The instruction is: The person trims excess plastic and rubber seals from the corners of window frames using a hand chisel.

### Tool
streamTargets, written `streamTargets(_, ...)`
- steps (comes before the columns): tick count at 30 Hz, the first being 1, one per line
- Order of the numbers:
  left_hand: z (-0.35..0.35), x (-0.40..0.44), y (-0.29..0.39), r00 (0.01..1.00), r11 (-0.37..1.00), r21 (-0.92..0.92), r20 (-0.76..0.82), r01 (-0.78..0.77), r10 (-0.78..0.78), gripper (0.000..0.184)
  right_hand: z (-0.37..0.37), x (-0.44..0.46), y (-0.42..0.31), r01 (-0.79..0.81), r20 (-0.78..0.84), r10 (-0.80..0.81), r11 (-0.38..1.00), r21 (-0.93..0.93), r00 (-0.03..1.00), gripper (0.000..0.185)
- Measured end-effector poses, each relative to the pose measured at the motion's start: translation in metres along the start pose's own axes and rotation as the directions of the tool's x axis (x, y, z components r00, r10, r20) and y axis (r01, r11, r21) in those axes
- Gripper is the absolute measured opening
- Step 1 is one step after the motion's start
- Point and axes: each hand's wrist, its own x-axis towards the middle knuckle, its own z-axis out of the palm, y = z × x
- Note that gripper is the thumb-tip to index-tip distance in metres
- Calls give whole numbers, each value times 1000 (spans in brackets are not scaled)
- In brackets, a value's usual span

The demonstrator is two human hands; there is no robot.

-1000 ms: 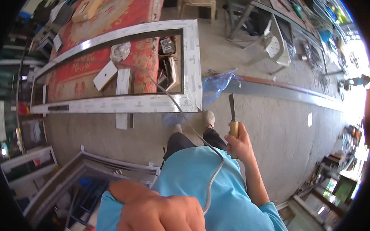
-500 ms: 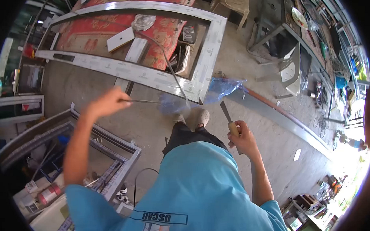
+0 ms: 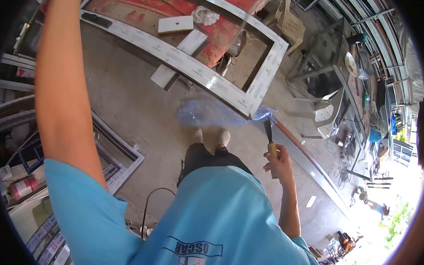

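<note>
A putty knife with a pale wooden handle (image 3: pixel 272 151) and a dark flat blade is gripped in my right hand (image 3: pixel 281 168). Its blade points forward, near the close corner of a white window frame (image 3: pixel 209 78). That frame is wrapped in printed protective film and has a dark handle-like piece (image 3: pixel 96 20) on its near side. My left arm reaches far forward at the left. The left hand lies beyond the top edge, so its fingers and anything in them are hidden.
Blue plastic film (image 3: pixel 208 112) lies on the floor below the frame. Under the frame are a red patterned cloth (image 3: pixel 132 10) and a white block (image 3: pixel 175 24). A long profile (image 3: pixel 309 161) runs along the floor at right, near a white plastic chair (image 3: pixel 328 113). More frames (image 3: pixel 126 169) stand at left.
My left hand, which held a thin dark strip, has swung forward and left out of view. The head view has shifted. My right hand keeps the putty knife, its blade now pointing more directly forward.
</note>
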Motion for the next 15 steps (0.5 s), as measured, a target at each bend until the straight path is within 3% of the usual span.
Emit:
streamTargets(1,-17,1,-29,942,970,240,-331,33,50,51,-2,-4,5,-28,-9,28,999,19,1000,45)
streamTargets(3,-94,-76,-123,972,802,591,-226,88,60,47,-1,-6,13,-73,-12,73,997,-6,997,44)
streamTargets(4,-73,-162,-122,969,901,415,-248,123,-18,43,-1,-6,14,-106,-6,105,994,-26,994,44)
streamTargets(5,-83,-220,-138,933,872,361,-261,332,-248,37,1,-6,12,-124,4,124,991,-47,992,47)
streamTargets(7,-85,-330,-164,874,814,327,-256,481,-413,32,-1,-2,8,-137,37,141,988,-75,989,50)
streamTargets(9,-77,-419,-178,696,704,129,-352,698,-626,31,4,0,-5,-101,77,113,985,-139,991,56)
streamTargets(12,-59,-495,-188,480,548,-153,-329,823,-813,42,3,11,-12,-90,94,115,968,-232,989,56)
streamTargets(13,-54,-505,-194,471,550,-174,-350,817,-810,42,3,15,-15,-92,102,127,952,-293,987,57)
streamTargets(15,-46,-514,-209,311,334,-493,-131,803,-941,53,-2,24,-14,-5,197,65,958,-287,978,59)
